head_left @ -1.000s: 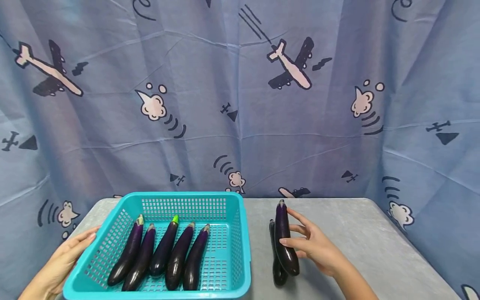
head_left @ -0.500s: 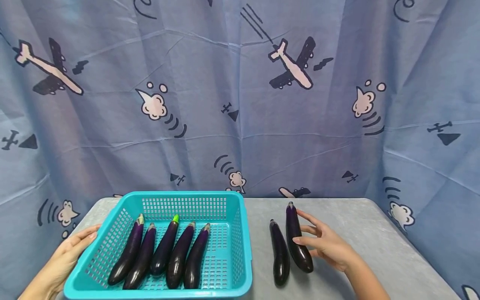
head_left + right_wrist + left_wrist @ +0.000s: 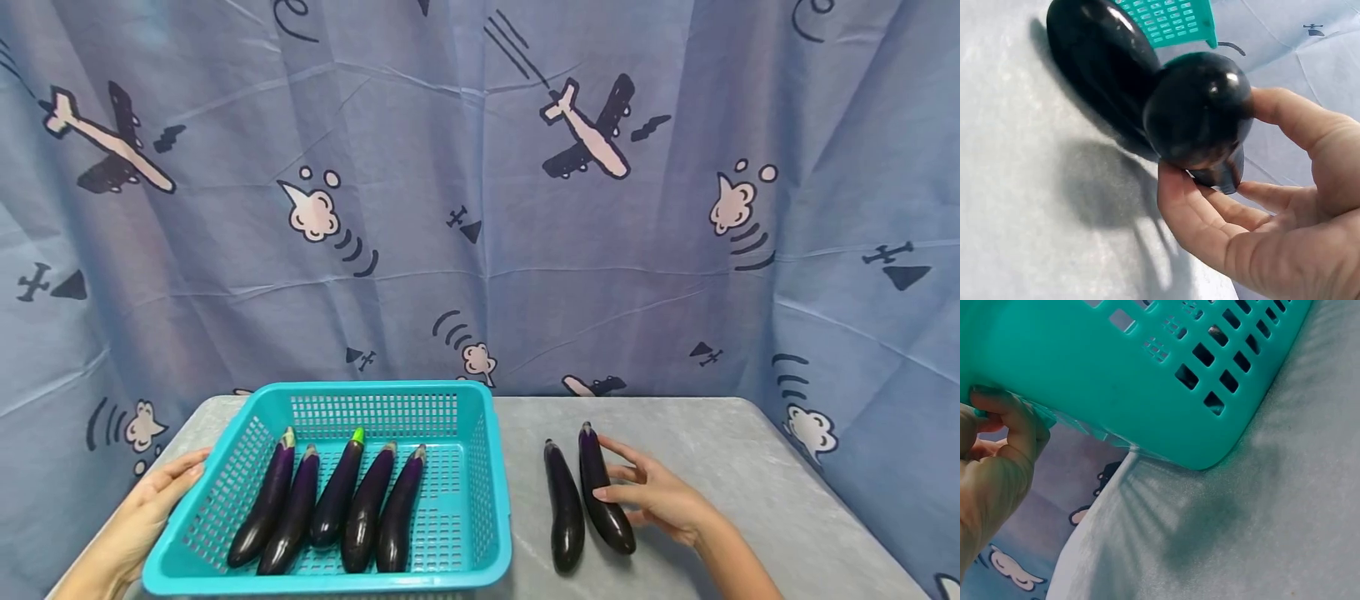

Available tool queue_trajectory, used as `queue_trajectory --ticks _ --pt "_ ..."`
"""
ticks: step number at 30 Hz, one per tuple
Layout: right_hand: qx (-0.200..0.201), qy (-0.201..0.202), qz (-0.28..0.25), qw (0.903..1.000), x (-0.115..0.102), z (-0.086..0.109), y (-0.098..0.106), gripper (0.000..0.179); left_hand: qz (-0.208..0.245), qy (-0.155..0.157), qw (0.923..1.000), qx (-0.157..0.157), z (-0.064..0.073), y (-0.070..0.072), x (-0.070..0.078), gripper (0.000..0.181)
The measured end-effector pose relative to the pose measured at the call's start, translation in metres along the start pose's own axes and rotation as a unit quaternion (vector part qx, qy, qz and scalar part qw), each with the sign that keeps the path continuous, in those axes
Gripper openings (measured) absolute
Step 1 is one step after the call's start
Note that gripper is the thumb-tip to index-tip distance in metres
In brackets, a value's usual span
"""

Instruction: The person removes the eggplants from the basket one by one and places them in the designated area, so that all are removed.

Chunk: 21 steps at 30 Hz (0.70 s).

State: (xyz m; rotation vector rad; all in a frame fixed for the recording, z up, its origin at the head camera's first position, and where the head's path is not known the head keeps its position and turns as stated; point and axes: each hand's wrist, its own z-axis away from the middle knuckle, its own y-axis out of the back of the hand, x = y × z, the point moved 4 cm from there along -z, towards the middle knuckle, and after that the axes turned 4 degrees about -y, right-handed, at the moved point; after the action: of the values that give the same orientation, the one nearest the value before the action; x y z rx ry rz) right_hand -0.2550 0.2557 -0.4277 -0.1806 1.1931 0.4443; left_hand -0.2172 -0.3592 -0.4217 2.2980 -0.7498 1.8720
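Behind the pale grey table (image 3: pixel 723 446) hangs a creased blue-violet cloth (image 3: pixel 405 133), filling the whole background, printed with dark-winged planes (image 3: pixel 588 137), pale puffs of smoke (image 3: pixel 313 215) and curved dark lines. The tabletop looks faintly mottled, with rounded far corners; both wrist views show soft shadows spread over it. On its left part stands a turquoise slatted basket (image 3: pixel 375 388), inside which five eggplants (image 3: pixel 337 492) lie side by side, the middle one tipped with a bright green stem end (image 3: pixel 358 435). Of the hands, the left hand (image 3: pixel 153 508) has its fingers curled on the basket's left rim, while the right hand (image 3: pixel 663 504) holds one dark eggplant (image 3: pixel 592 471) between thumb and fingers, to the right of the basket. Just beside it, on the basket's side, another eggplant (image 3: pixel 566 512) lies lengthwise on the table
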Motion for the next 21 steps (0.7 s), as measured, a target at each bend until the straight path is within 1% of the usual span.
queue_trajectory --ticks 6,12,19,21 --pt "-0.003 -0.004 0.008 1.0000 0.0048 -0.0020 0.0011 0.095 0.010 0.006 0.9999 -0.011 0.0000 -0.0007 -0.0016 0.060" --pt "-0.005 -0.010 0.019 0.9998 0.0086 -0.0045 0.0003 0.092 0.023 0.003 0.9994 -0.025 0.0004 -0.0013 -0.0024 0.062" --pt "0.018 -0.027 0.044 0.9985 0.0106 -0.0037 0.0007 0.086 0.031 0.006 0.9987 -0.040 0.0004 -0.0007 -0.0005 0.063" --pt "0.018 -0.030 0.048 0.9983 0.0103 -0.0028 -0.0002 0.086 0.031 0.007 0.9985 -0.045 0.0004 -0.0007 0.0004 0.063"
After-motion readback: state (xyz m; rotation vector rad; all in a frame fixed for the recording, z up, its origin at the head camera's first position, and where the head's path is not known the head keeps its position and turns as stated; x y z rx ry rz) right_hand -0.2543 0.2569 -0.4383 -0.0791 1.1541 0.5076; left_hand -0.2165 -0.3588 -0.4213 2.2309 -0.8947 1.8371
